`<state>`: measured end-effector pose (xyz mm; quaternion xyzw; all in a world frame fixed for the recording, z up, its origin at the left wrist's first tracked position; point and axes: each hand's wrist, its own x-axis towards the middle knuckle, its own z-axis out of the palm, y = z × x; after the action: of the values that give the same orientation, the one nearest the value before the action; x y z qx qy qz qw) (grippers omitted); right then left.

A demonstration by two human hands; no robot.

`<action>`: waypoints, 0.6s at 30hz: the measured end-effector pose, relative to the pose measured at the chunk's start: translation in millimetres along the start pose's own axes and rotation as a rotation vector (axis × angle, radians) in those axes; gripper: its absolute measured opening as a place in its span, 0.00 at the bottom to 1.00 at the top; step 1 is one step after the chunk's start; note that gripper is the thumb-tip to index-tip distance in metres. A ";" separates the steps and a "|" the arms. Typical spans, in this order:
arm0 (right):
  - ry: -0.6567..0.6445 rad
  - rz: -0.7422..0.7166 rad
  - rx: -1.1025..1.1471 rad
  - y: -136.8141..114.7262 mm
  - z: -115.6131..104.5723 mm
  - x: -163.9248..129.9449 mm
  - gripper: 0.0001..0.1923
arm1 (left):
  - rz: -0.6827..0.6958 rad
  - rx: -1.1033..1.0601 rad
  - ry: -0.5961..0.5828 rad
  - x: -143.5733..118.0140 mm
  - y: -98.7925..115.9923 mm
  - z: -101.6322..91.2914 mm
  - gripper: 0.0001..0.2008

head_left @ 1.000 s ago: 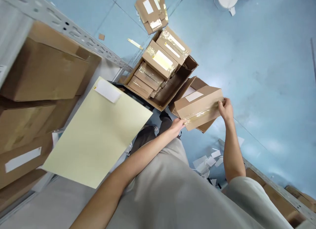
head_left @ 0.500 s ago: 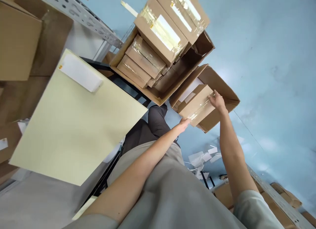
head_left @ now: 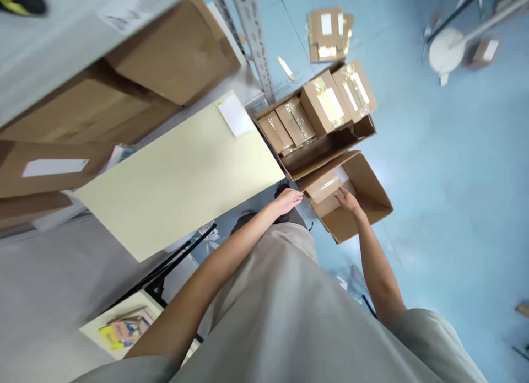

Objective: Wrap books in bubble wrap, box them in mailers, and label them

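A small taped cardboard box [head_left: 323, 189] lies inside an open carton [head_left: 374, 176] on the floor, against the carton's left side. Over the inside of that carton is my right hand [head_left: 347, 200], its fingers stretched out and nothing in them, just right of the small box. My left hand [head_left: 289, 201] is outside, near the carton's left edge. Its fingers are extended and it holds nothing; I cannot tell whether the fingertips touch the cardboard. A second, larger carton [head_left: 300, 171] stands alongside, with several taped boxes [head_left: 326, 104] in it, some rising above its rim.
To the left is a pale yellow tabletop [head_left: 177, 179] with a white label or paper [head_left: 235, 114] on it. Shelving with large cartons [head_left: 173, 47] runs along the upper left. Flattened cardboard [head_left: 328, 33] lies on the blue floor, and a round white base [head_left: 446, 49] stands upper right.
The small box has gone down into the open carton, and both hands have let go of it. My left hand has drawn back to the left. The view has shifted and turned.
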<state>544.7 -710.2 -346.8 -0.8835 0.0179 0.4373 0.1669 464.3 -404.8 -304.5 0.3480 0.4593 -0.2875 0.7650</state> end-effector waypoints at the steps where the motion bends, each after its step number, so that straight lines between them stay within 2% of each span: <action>1: 0.009 -0.036 -0.002 -16.2 -5.5 -4.4 0.40 | 0.015 -0.024 0.003 -15.0 8.0 -10.8 0.11; 3: 0.024 -0.132 0.008 -55.2 -13.7 -12.0 0.40 | 0.051 -0.098 0.013 -47.2 20.8 -36.6 0.09; 6: 0.032 -0.339 0.037 -130.8 -16.5 -26.2 0.41 | 0.158 -0.284 -0.008 -101.9 29.0 -85.8 0.08; 8: 0.007 -0.507 0.047 -190.0 -10.3 -42.4 0.43 | 0.283 -0.423 -0.038 -141.0 23.8 -125.0 0.08; 10: -0.037 -0.666 0.034 -251.6 4.4 -66.6 0.45 | 0.425 -0.548 -0.060 -180.8 8.6 -167.7 0.08; 12: -0.094 -0.800 0.008 -311.0 29.4 -98.5 0.46 | 0.557 -0.663 -0.061 -220.1 -16.2 -211.7 0.08; 14: -0.175 -0.901 -0.003 -363.7 64.8 -135.9 0.47 | 0.669 -0.770 -0.036 -258.4 -48.7 -254.7 0.09; 18: -0.426 -1.004 -0.011 -439.7 155.1 -212.3 0.52 | 0.867 -0.969 0.082 -330.0 -127.0 -328.0 0.13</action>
<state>372.9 -271.3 -145.7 -0.6761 -0.4426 0.4735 0.3504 66.8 -179.2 -150.8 0.1282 0.3834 0.3004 0.8639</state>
